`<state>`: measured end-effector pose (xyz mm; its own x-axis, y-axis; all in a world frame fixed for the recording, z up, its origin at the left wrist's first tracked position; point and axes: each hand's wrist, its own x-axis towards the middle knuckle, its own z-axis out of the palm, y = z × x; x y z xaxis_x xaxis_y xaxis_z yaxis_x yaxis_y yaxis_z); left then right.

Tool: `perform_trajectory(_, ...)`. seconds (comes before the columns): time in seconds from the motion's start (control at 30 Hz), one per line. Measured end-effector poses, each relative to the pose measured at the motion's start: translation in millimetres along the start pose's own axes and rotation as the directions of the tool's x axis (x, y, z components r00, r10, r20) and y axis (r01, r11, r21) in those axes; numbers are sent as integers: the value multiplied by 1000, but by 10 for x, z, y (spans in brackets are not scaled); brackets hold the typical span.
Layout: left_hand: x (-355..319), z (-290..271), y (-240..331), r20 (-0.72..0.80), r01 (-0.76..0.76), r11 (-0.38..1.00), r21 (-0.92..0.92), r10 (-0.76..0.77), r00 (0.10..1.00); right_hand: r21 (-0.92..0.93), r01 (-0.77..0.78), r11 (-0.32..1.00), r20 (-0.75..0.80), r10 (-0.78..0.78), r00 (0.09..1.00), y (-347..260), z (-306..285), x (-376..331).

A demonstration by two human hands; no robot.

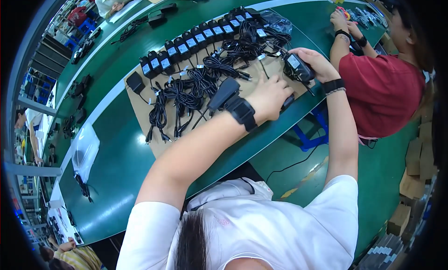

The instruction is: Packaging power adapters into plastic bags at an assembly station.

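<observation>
In my right hand [318,65] is a black power adapter [299,68] with a white label, its cable bunched beneath it. My left hand [270,99] is curled, palm down, at the near edge of the brown cardboard sheet [148,112]. A dark object [288,102] shows under its fingers, mostly hidden, so its kind is unclear. Left of the hands lie coiled black cables [184,90] with small white tags. Behind them stands a slanting row of labelled black adapters [191,40]. One more adapter [135,83] rests apart at the sheet's left corner.
A clear plastic bag [276,22] lies past the row's right end. Another bag [85,148] is on the green table [112,176] at left, with more adapters and cables along the far side. A co-worker in a red shirt [378,88] works close on my right. Cardboard boxes [415,162] stand beyond.
</observation>
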<state>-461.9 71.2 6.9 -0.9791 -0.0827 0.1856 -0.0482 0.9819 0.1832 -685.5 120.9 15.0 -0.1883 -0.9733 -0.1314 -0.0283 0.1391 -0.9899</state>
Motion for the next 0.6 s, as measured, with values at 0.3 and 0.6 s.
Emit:
perform_trajectory(0.3,-30,-169,-277,-339,-7,989,-146,-43,940,132,-44,990,85,33,996,-54,318,-10)
perform_trajectory(0.6,-101,118,-563,-369,-269,960,-77,223,902,-790,184,585,-181,-510,841,92,515,86)
